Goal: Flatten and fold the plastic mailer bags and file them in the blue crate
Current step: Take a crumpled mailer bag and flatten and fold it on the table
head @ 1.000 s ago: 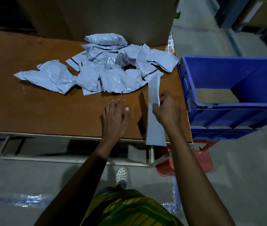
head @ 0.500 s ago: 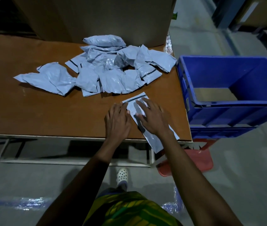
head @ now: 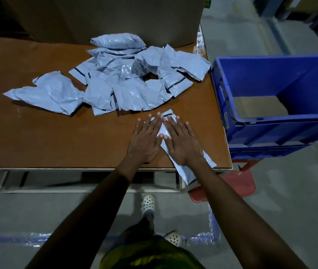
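Change since a second ago: the mailer bag [head: 185,171], then held upright in the right hand [head: 183,146], now lies flat on the bench [head: 47,144] under both hands.
Meaning for the task: flattening is judged to be under way on this bag; folding and filing are not yet done.
Mailer bag position: near the front right corner of the bench, set at a slant, its near end hanging over the front edge; its dark-striped end points toward the pile.
Left hand [head: 144,141]: palm down, fingers spread wide and straight, gripping nothing, resting partly on the left side of the bag and partly on bare bench.
Right hand: palm down, fingers spread wide and straight, pressing on the middle of the bag; no grasp.
Hand spacing: side by side, thumbs touching or nearly so.
Pile of bags [head: 127,80]: crumpled, unsorted, lying toward the back of the bench, apart from the bag in work.
Blue crate [head: 270,129]: stands just beside the right edge of the bench, open at the top.
Crate contents: no mailer bags visible; only a flat brown sheet [head: 259,106], probably cardboard, on its floor.
Progress: early, judging from the full pile and the crate without bags.
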Tool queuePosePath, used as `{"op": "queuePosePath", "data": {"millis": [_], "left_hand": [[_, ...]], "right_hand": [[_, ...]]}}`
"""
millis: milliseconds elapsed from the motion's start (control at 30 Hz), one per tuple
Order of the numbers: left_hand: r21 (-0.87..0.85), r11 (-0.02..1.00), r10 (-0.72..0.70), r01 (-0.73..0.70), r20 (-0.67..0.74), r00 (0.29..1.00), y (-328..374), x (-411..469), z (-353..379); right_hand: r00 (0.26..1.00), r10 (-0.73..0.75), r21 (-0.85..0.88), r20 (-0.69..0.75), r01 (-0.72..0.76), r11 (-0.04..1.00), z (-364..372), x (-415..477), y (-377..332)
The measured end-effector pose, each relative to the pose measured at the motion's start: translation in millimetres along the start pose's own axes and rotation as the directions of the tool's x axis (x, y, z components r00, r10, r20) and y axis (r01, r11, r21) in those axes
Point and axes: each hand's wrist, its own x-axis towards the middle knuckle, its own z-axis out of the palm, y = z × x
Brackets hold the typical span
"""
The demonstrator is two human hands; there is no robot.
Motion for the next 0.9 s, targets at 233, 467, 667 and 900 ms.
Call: {"op": "queuePosePath", "data": {"millis": [233, 467, 667, 900], "left_hand": [[0.014, 0.996, -0.090, 0.090, -0.009, 0.996, 6.3, -6.9, -9.4], [0.005, 0.994, 0.110, -0.110, -0.110, 0.988, 12.2, 5.8, -17.7], [0.086, 0.986, 0.146, -0.141, -0.057, 0.988, 4.3, 13.8, 1.5], [0.012, 0.994, 0.105, -0.104, -0.066, 0.992, 8.6, 15.1, -11.7]], "right_hand": [[0.985, 0.120, -0.037, -0.128, -0.125, 0.991, -14.0, -27.5, -10.0], [0.971, 0.206, -0.031, -0.118, -0.211, 0.977, 9.8, -54.7, -5.4], [0.973, 0.193, -0.033, -0.125, -0.198, 0.980, 12.3, -55.5, -5.5], [0.920, 0.244, 0.070, -0.305, -0.234, 0.970, -11.8, -38.1, -28.4]]}}
